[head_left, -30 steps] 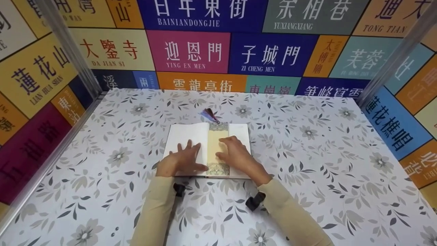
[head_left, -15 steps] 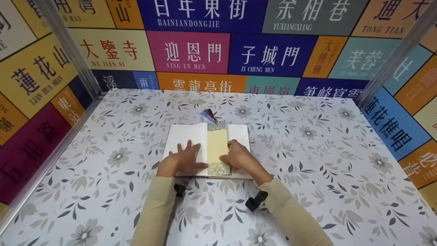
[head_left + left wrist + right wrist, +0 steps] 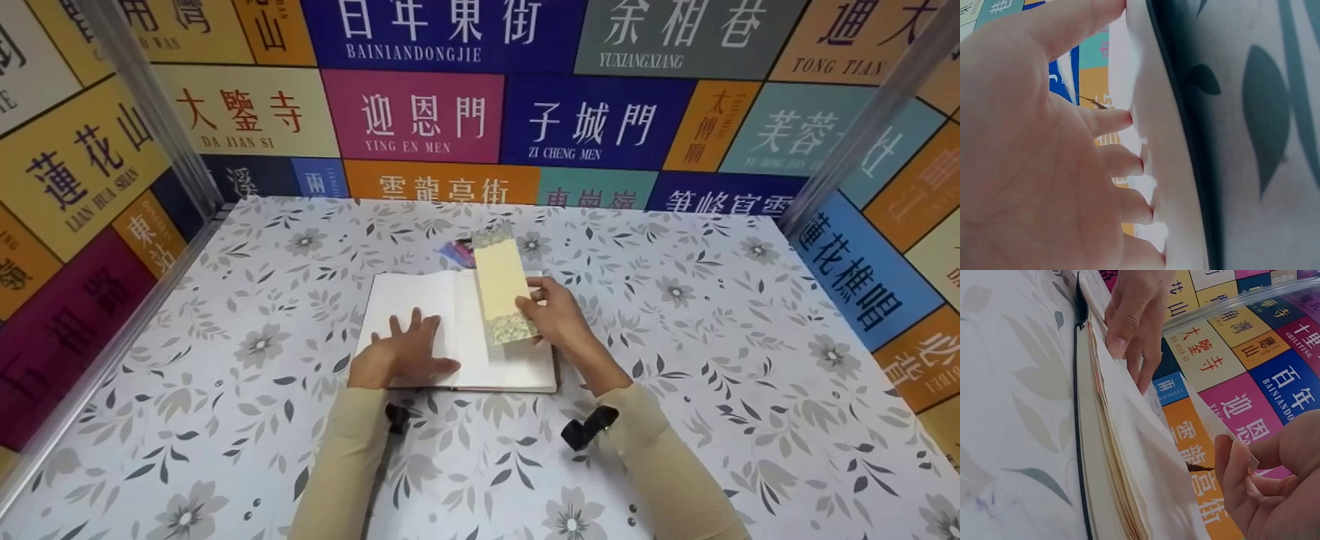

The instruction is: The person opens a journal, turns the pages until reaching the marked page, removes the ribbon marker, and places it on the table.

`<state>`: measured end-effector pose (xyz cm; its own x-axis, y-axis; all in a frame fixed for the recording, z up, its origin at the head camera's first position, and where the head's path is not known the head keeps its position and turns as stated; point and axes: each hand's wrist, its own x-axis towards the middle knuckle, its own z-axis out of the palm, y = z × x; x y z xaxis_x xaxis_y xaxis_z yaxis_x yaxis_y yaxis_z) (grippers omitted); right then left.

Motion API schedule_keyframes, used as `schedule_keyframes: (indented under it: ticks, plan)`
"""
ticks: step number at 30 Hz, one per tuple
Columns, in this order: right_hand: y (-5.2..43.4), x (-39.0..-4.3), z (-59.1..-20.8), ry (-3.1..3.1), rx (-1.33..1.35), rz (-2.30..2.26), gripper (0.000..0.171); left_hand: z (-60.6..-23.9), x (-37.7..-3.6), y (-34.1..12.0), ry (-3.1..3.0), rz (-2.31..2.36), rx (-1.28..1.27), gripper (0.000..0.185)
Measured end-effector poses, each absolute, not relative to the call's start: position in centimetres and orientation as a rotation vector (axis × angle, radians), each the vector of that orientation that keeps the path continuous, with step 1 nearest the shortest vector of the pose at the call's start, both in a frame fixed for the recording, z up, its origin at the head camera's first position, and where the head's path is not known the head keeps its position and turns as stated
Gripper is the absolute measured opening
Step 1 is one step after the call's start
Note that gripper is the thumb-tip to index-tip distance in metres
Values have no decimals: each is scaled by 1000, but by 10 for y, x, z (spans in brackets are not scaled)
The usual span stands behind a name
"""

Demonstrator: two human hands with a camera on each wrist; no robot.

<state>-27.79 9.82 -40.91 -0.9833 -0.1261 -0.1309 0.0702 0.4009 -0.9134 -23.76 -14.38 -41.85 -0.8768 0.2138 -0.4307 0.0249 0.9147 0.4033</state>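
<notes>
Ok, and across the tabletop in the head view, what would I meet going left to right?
Left hand → cream bookmark → right hand. The open book and tassel overlap these, so they're left out.

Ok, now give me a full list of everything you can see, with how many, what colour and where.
Table: 1, white with grey flowers and leaves, under everything
Panels: many, multicoloured with lettering, behind and beside the table
Posts: at least 2, clear, by the table's far corners
Book: 1, white pages and dark cover, open on the table
Bookmark: 1, pale yellow with patterned ends, above the book's right page
Tassel: 1, purple-blue and dark, beyond the book's far edge
Fittings: 2, black, one inside each sleeve end
Sleeves: 2, beige, near side
Left hand: 1, bare, spread on the left page
Right hand: 1, bare, pinching the bookmark
</notes>
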Motion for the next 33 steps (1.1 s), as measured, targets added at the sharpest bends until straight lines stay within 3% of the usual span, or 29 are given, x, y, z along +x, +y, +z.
schedule_keyframes:
  ticks: [11,23,33]
  plan:
    - [155,-297,-396,2547,103,-1740,49,-414,-235,-142,2587,529,142,95]
    - [218,-346,-381,2492,174,-1636,58,-418,-237,-143,2584,530,152,95]
    - [241,-330,-399,2458,181,-1557,63,-417,-237,-145,2592,528,154,95]
